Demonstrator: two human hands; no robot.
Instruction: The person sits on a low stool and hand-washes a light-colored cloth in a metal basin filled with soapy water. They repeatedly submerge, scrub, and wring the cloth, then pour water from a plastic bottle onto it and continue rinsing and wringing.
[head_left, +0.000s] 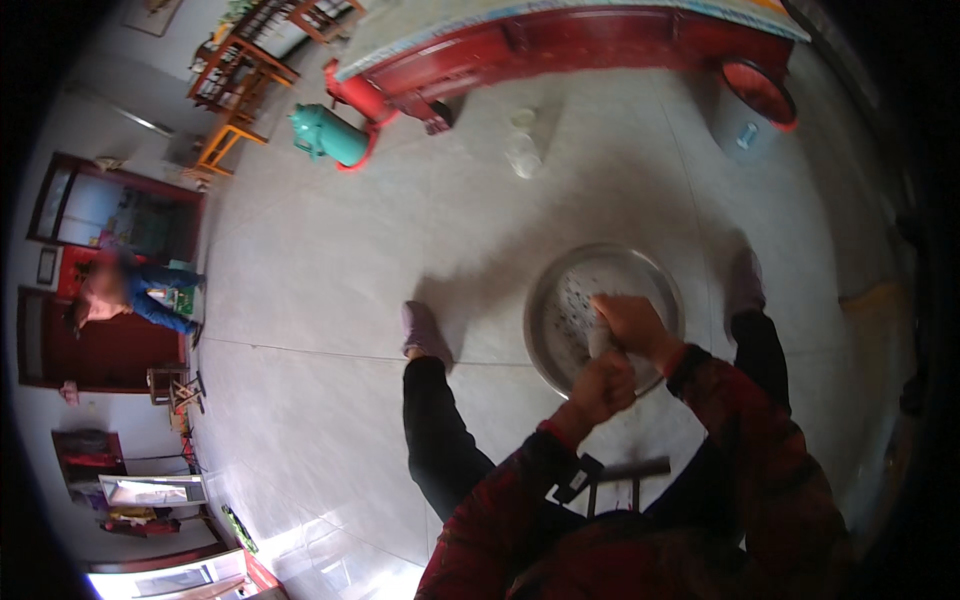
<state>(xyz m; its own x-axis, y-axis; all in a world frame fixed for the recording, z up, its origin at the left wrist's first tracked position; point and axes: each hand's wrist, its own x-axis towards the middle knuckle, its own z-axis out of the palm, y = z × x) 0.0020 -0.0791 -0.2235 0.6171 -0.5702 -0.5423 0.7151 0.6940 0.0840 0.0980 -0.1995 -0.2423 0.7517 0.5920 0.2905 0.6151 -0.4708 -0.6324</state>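
Both hands grip a twisted greyish cloth (601, 339) above a round metal basin (531, 319) on the floor. My left hand (602, 386) is closed around the cloth's lower end, over the basin's near rim. Farther out, my right hand (634, 324) clenches the other end, so only a short stretch of cloth shows between the fists. Dark specks (574, 304) are scattered across the basin's bottom; whether they float in water or mark the metal, I cannot tell. The basin stands between my feet, right of my left shoe (426, 334) and left of my right shoe (746, 281).
Ahead stands a red wooden table (585, 52). A clear jar (523, 150) is on the floor before it, with a teal thermos flask (330, 135) to the left and a waste bin (750, 120) to the right. A person (142, 292) is by the far left wall.
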